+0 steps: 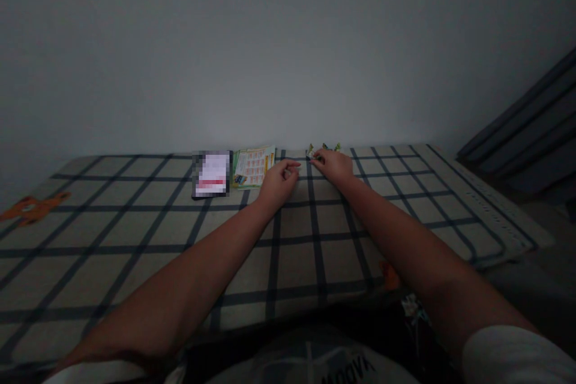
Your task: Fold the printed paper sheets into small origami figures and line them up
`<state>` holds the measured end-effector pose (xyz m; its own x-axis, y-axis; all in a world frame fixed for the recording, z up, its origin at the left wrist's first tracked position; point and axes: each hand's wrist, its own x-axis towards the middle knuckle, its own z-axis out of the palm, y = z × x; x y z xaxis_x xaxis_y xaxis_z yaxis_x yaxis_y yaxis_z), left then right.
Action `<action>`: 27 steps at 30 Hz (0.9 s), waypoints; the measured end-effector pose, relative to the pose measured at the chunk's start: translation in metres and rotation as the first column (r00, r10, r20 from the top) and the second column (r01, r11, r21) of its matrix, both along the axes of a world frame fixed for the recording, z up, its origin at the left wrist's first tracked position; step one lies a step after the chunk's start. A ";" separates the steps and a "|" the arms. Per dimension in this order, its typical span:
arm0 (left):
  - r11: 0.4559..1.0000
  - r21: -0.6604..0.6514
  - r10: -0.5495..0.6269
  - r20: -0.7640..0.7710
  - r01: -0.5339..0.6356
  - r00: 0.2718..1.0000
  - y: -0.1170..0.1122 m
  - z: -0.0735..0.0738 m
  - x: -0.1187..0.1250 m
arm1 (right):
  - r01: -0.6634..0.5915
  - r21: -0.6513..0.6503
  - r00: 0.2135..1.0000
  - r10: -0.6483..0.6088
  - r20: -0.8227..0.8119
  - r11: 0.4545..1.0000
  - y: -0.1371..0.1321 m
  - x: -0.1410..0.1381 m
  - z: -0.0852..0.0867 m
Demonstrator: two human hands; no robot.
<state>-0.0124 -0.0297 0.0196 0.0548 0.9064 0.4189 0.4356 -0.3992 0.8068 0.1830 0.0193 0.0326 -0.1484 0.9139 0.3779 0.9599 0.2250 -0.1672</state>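
My right hand point(333, 165) reaches to the back of the cloth near the wall, its thumb and fingertips pinched together. Right at those fingertips sits a small green-and-white piece point(310, 152); whether it is in the pinch is too small to tell. More green bits point(337, 147) show behind the knuckles, partly hidden by the hand. My left hand point(278, 180) hovers or rests just to the left, index finger stretched out and thumb slightly apart, with nothing visible in it. Beside it lies a printed leaflet point(252, 167), green-edged with rows of small red-and-white boxes.
Left of the leaflet lies a phone point(213, 174) with a lit, blurred screen. A checked cloth point(243, 240) covers the surface, with an orange animal figure point(33, 209) at its left. A pale wall point(288, 60) rises directly behind; dark ridged panelling point(526, 108) stands at right.
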 end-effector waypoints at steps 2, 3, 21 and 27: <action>1.000 0.002 -0.008 0.007 0.008 1.000 -0.001 0.000 0.000 | 0.007 0.014 1.000 -0.007 -0.018 1.000 -0.003 0.002 0.000; 1.000 0.004 -0.015 0.009 0.015 1.000 -0.001 -0.001 0.001 | 0.014 0.032 0.999 -0.013 -0.031 0.999 -0.004 0.004 0.000; 0.979 -0.152 -0.199 -0.847 0.133 0.493 0.036 0.028 -0.078 | -0.458 -0.057 0.888 0.459 0.007 0.887 -0.021 -0.029 0.007; 0.981 -0.065 -0.157 -0.814 0.180 0.559 0.027 0.023 -0.077 | -0.538 -0.083 0.835 0.518 -0.184 0.839 -0.016 -0.021 -0.010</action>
